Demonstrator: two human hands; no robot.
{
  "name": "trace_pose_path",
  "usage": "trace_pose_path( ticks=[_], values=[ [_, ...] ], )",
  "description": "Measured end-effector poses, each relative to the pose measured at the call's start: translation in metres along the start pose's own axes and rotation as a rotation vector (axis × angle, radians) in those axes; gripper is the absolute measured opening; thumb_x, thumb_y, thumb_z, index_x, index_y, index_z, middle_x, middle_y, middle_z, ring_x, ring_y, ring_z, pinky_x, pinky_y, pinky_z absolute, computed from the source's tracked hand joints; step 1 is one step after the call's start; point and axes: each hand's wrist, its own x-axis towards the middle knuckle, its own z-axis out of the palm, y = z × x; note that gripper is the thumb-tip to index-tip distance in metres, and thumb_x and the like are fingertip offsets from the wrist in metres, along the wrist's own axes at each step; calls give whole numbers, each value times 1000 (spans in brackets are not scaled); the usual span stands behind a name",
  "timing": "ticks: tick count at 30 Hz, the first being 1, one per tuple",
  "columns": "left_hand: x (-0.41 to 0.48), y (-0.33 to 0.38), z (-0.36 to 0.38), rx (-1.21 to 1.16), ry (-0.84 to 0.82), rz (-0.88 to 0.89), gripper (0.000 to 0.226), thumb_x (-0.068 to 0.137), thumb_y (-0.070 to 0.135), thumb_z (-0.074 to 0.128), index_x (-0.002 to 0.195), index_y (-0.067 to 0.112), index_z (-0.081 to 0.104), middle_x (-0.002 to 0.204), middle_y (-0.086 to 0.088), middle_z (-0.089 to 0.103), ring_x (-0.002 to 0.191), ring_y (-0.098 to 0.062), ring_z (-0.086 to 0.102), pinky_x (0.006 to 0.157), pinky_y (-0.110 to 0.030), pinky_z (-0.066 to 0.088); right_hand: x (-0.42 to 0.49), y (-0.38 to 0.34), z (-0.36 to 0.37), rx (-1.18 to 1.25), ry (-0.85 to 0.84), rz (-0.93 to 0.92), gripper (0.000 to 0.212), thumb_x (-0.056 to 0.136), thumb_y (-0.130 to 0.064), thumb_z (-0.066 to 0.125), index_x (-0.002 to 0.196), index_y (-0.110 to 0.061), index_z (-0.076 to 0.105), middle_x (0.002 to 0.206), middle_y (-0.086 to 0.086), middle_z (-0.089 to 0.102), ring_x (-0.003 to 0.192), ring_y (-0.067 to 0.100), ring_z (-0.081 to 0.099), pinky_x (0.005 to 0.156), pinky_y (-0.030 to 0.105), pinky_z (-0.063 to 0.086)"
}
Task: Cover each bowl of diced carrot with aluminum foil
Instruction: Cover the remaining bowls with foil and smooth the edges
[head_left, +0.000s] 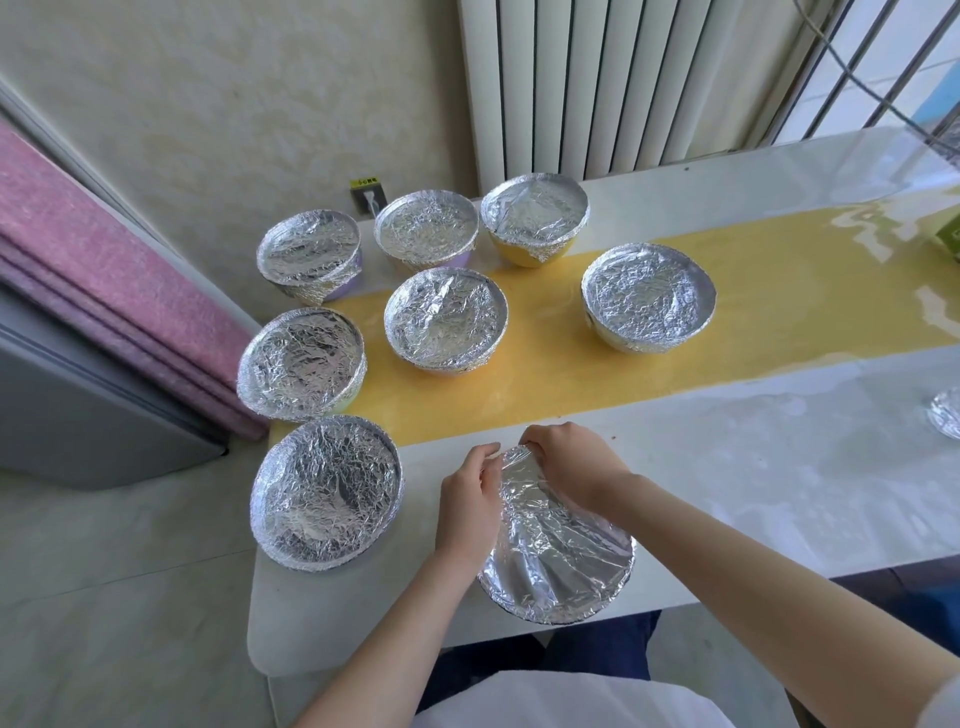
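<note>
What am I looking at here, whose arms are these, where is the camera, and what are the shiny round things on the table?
There is no machine here. A person wears a single camera on the head, looking forward and down, so the arms coming in from below are their own. On the white table, which has a yellow strip across it, stand seven bowls already wrapped in foil. Another bit of foil shows at the right edge, cut off. The left hand and right hand both pinch the far edge of a foil sheet laid over the nearest bowl, which is hidden under it.
</note>
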Motion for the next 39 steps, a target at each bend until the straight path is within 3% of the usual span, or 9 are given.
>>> trace_pose_path(
  ticks=[5, 9, 12, 16, 20, 24, 30, 34, 39],
  values=[
    [-7, -9, -1, 15, 22, -23, 28, 100, 11, 35, 112, 11, 60, 54, 4, 41, 42, -9, 30, 45, -21, 24, 0, 5, 8, -7, 4, 41, 32, 90, -2, 42, 113, -18, 58, 98, 9, 67, 82, 30, 62, 70, 40, 53],
    [-8, -6, 0, 64, 31, -13, 29, 100, 10, 36, 116, 13, 59, 71, 1, 61, 50, -8, 47, 50, -19, 32, -1, 1, 5, 37, -39, -43, 40, 94, -3, 38, 129, -18, 52, 120, 5, 62, 105, 27, 59, 86, 39, 48],
    [-8, -6, 1, 87, 30, -9, 29, 99, 9, 37, 120, 14, 57, 97, -10, 69, 75, -30, 61, 60, -21, 36, 1, -1, 7, 11, -65, -63, 32, 91, -4, 41, 115, -16, 58, 109, 7, 65, 98, 27, 60, 83, 40, 49],
    [-10, -3, 0, 87, 10, -14, 30, 99, 9, 35, 122, 15, 54, 110, -9, 66, 80, -33, 61, 65, -26, 40, 4, 0, 6, 1, -81, -48, 26, 93, -6, 40, 108, -13, 60, 100, 10, 68, 91, 30, 61, 80, 42, 49],
    [-12, -4, 1, 104, 35, -1, 31, 99, 8, 35, 122, 15, 54, 99, -9, 67, 59, -21, 51, 58, -26, 34, -4, 1, 1, 87, -48, -62, 32, 101, -16, 34, 123, -15, 57, 119, 6, 63, 107, 26, 58, 90, 36, 45],
    [-19, -5, 2, 132, 91, -56, 30, 101, 15, 29, 122, 17, 50, 97, -10, 66, 75, -23, 56, 60, -22, 30, -14, 10, -5, 139, 42, -8, 34, 102, -20, 34, 131, -16, 52, 129, 3, 58, 115, 25, 54, 92, 31, 41],
    [-14, 6, 2, 135, 28, -2, 28, 100, 13, 32, 120, 17, 51, 120, 2, 60, 109, -18, 55, 83, -20, 39, -22, 11, -7, 172, 63, -11, 33, 102, -22, 34, 126, -14, 56, 112, 10, 67, 99, 29, 61, 79, 30, 40],
    [-1, 7, 5, 108, -8, 42, 26, 99, 15, 39, 115, 15, 60, 88, -9, 67, 68, -19, 54, 58, -14, 32, -20, 11, -8, 169, 39, 10, 32, 102, -19, 34, 124, -14, 57, 108, 12, 67, 97, 31, 61, 81, 33, 43],
    [2, 9, 7, 110, 39, 30, 23, 97, 10, 43, 104, 12, 65, 62, 2, 52, 51, -10, 44, 51, -20, 26, -12, 9, -8, 49, -29, 63, 29, 97, -10, 37, 117, -12, 58, 105, 15, 66, 92, 34, 60, 77, 39, 49]
  ],
)
